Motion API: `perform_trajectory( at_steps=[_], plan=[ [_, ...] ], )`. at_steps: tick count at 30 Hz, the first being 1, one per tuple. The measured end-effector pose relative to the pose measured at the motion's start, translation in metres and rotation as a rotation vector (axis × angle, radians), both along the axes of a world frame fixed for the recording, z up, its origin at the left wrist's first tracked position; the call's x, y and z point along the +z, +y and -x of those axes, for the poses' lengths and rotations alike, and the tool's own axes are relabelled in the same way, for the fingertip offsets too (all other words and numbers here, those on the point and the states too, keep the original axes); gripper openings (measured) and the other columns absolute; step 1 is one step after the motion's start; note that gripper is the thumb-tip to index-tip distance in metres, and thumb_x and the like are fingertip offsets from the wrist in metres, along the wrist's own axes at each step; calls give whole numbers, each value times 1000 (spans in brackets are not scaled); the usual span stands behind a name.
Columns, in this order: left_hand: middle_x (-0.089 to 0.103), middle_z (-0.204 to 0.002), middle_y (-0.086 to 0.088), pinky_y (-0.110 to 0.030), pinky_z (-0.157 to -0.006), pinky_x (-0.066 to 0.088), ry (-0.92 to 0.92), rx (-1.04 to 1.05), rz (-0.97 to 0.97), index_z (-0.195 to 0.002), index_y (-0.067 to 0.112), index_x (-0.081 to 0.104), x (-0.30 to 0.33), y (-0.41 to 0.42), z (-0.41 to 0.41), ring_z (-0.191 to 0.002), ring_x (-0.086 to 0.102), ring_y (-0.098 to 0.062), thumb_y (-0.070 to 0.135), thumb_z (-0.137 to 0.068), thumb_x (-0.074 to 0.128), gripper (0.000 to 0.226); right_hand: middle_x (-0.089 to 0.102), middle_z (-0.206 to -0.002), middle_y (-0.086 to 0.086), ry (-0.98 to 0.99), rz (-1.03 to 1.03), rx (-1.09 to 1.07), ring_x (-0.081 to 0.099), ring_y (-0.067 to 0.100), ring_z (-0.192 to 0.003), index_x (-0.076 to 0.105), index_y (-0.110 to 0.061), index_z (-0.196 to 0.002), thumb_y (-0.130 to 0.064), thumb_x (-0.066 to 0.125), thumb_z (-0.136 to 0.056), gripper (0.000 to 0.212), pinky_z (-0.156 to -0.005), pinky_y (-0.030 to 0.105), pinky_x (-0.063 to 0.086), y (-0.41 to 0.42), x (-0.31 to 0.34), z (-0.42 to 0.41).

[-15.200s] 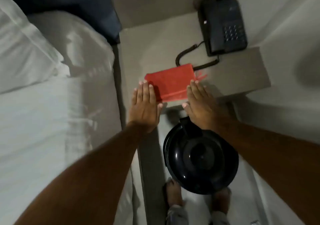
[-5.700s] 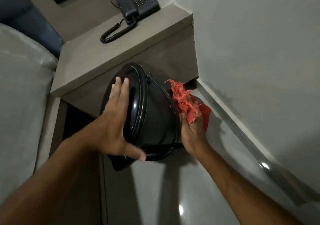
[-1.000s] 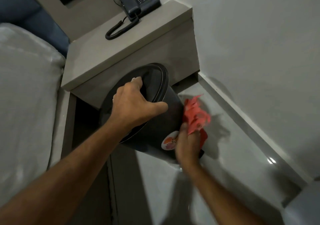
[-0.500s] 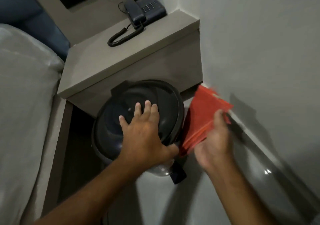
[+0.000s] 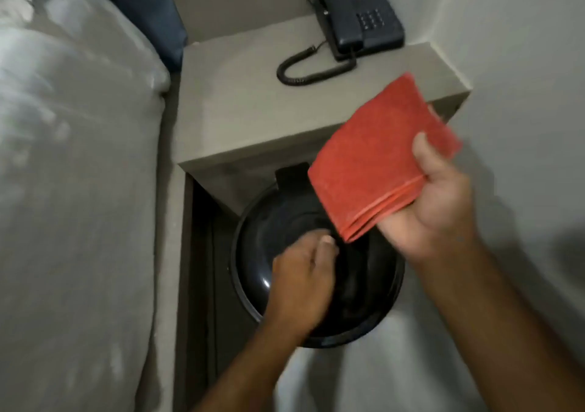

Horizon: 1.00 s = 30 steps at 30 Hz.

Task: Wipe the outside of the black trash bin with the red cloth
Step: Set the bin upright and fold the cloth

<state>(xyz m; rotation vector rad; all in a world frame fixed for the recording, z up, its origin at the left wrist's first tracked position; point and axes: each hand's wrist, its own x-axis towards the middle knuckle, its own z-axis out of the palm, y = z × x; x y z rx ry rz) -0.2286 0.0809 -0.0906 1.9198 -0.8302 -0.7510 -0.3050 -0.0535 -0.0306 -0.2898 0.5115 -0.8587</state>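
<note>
The black trash bin (image 5: 364, 300) stands upright on the floor, its round lid facing me, partly tucked under the bedside shelf. My left hand (image 5: 300, 281) hovers over the lid with fingers curled and nothing visibly in them. My right hand (image 5: 433, 209) is raised above the bin's far right edge and grips the red cloth (image 5: 376, 161), which is folded into a flat rectangle. The cloth is off the bin and overlaps the shelf's front edge in view.
A grey bedside shelf (image 5: 247, 110) carries a dark telephone (image 5: 361, 22) with a coiled cord. A bed with white covers (image 5: 72, 190) fills the left. A pale wall (image 5: 522, 95) closes the right side. Glossy floor (image 5: 348, 373) lies in front of the bin.
The bin went from tilted to upright. My right hand lifted the cloth up and away from the bin's side. My left hand's fingers curled in from flat on the lid.
</note>
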Motion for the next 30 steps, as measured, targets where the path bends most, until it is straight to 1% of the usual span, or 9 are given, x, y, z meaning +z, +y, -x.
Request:
perform_trajectory(
  at_steps=[4,6,9,11,15,18,25,28,30],
  plan=[
    [81,-90,-8,-35,-69,60,934,374,90,-117,4,67,83,-14,-49,-82,77,-20,54,-101,38,60,76,-119,17,15,-107,96,75,32,-106,59,-7,-131,-35,42,-105,42,-79,48,63,23,48,-22],
    [80,-102,-12,-35,-65,62,1026,387,114,-119,4,66,123,-9,-69,-87,77,-22,47,-92,59,51,69,-131,21,27,-115,156,69,35,-118,55,-5,-140,-36,42,-104,49,-94,53,59,31,77,-29],
    [78,-107,-16,-37,-68,62,901,438,99,-112,5,67,176,7,-97,-91,77,-27,11,-87,74,27,61,-141,22,98,-91,244,60,37,-129,55,-7,-142,-29,50,-101,47,-103,55,52,32,122,-36],
    [79,-98,-13,-36,-66,60,770,454,94,-102,11,69,199,13,-113,-84,77,-26,6,-87,75,18,67,-132,20,286,-36,281,68,33,-118,67,-12,-128,-12,59,-96,34,-92,53,59,21,143,-37],
    [78,-93,0,-30,-65,61,379,358,55,-91,35,68,232,0,-136,-83,76,-17,21,-93,70,15,78,-111,13,770,141,400,77,31,-97,68,-14,-115,-2,65,-94,25,-78,54,63,-2,167,-40],
    [69,-101,4,-33,-76,58,112,251,-34,-97,41,57,236,-26,-151,-92,68,-15,33,-99,60,8,73,-114,21,907,223,350,73,40,-101,62,-9,-116,5,68,-89,31,-88,62,59,-23,167,-56],
    [57,-105,6,-25,-56,60,312,289,-194,-119,35,33,210,-92,-197,-90,66,-16,8,-93,68,52,70,-114,7,1166,450,370,69,33,-103,65,-22,-81,4,63,-91,28,-93,58,58,-73,130,-109],
    [62,-116,-8,-24,-53,59,265,287,-196,-104,28,51,188,-114,-219,-86,67,-20,-9,-89,65,42,65,-134,3,1138,471,515,64,16,-112,72,-20,-114,-1,63,-94,29,-102,34,53,-95,104,-133],
    [65,-127,-16,-31,-71,62,160,224,-263,-103,22,68,169,-127,-230,-93,69,-24,-10,-89,63,35,54,-135,-5,1111,483,641,52,9,-116,59,-14,-139,-5,64,-94,46,-98,24,43,-107,88,-146]
  ],
)
